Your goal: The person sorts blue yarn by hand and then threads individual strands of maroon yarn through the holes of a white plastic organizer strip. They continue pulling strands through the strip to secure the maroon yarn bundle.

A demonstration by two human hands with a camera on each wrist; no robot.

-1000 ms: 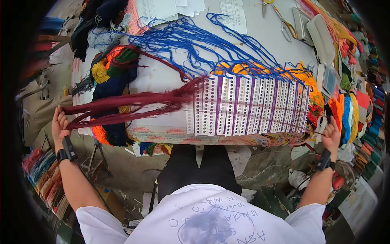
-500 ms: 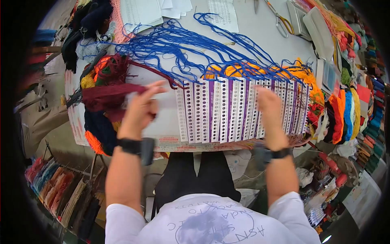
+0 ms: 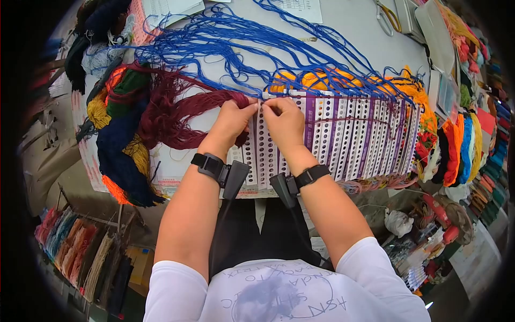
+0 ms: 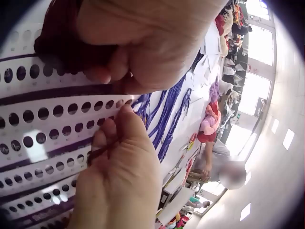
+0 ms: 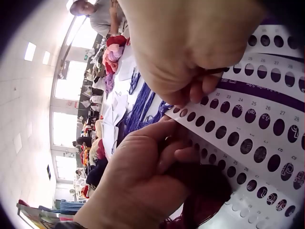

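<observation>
A bundle of maroon yarn (image 3: 174,115) lies across the left of the table, its right end in the grip of my left hand (image 3: 232,122). My right hand (image 3: 286,124) is close beside it, at the top end of the leftmost white punched cards (image 5: 228,136). Between its curled fingers the right hand pinches a thin maroon strand (image 4: 97,153). That strand trails rightward over the row of cards (image 3: 343,142). Blue cords (image 3: 214,45) spread from the cards' top ends toward the back. The fingers partly hide the nearest card's end.
Orange yarn (image 3: 316,80) lies behind the cards. Navy yarn (image 3: 120,166) and other skeins are heaped at the table's left end. Papers (image 3: 174,6) and scissors (image 3: 387,19) lie at the back. A person (image 4: 217,162) is across the room.
My hands were wide apart, with maroon yarn drawn out between them over the cards. They have come inward and meet at the leftmost cards' top ends. The yarn now lies slack on the left.
</observation>
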